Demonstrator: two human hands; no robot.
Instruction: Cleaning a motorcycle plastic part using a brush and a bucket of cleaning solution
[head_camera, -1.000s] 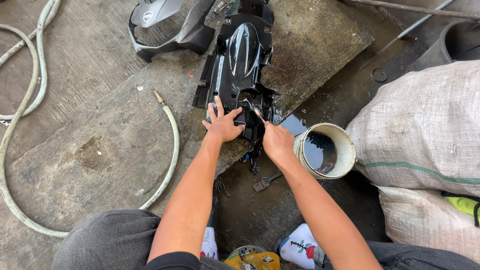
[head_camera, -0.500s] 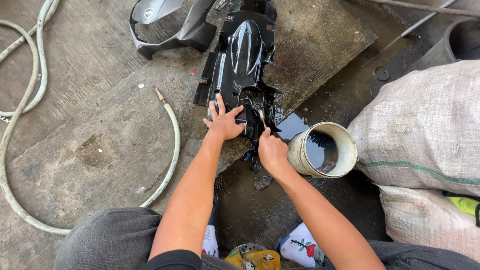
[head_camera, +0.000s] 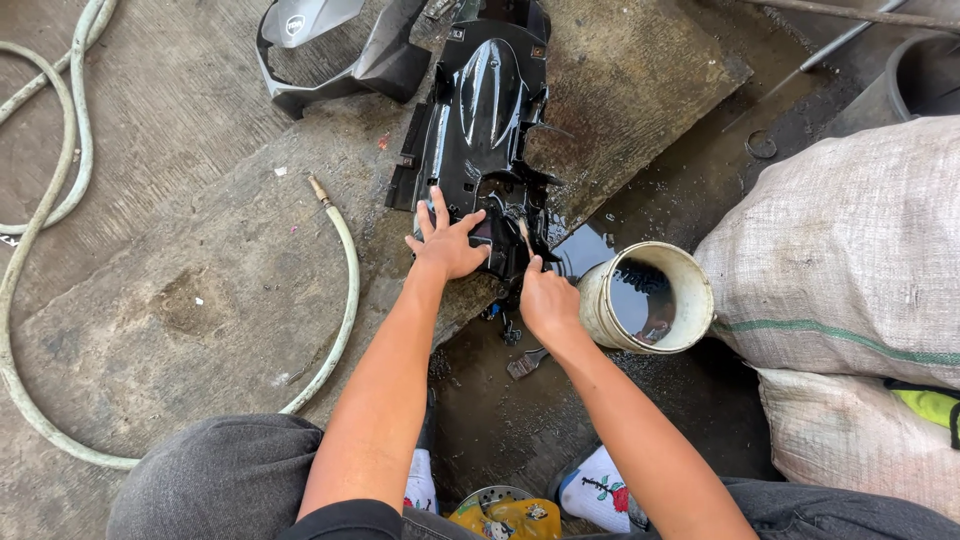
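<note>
Closest to me, between my knees, sits a yellow container (head_camera: 505, 520); its contents I can't make out. A dark brush (head_camera: 527, 362) lies on the wet ground just past my feet. To my right stands a cream bucket (head_camera: 690, 275), upright, holding dark liquid, its rim just beside my right hand (head_camera: 548, 303). Behind it, woven sacks (head_camera: 850, 250) crowd the right side, leaving little room there. To my left the concrete floor (head_camera: 180, 220) is open, crossed only by a pale hose (head_camera: 345, 260).

My right hand is closed around a thin brush (head_camera: 523, 236), whose tip touches the near end of the black plastic fender (head_camera: 485, 110). My left hand (head_camera: 445, 245) lies flat with fingers spread on that same near end, pressing down. The fender lies lengthwise away from me on a concrete slab (head_camera: 630, 80), close to the slab's wet edge. Farther off, a grey body panel (head_camera: 330, 45) rests just beside the fender's far end.
</note>
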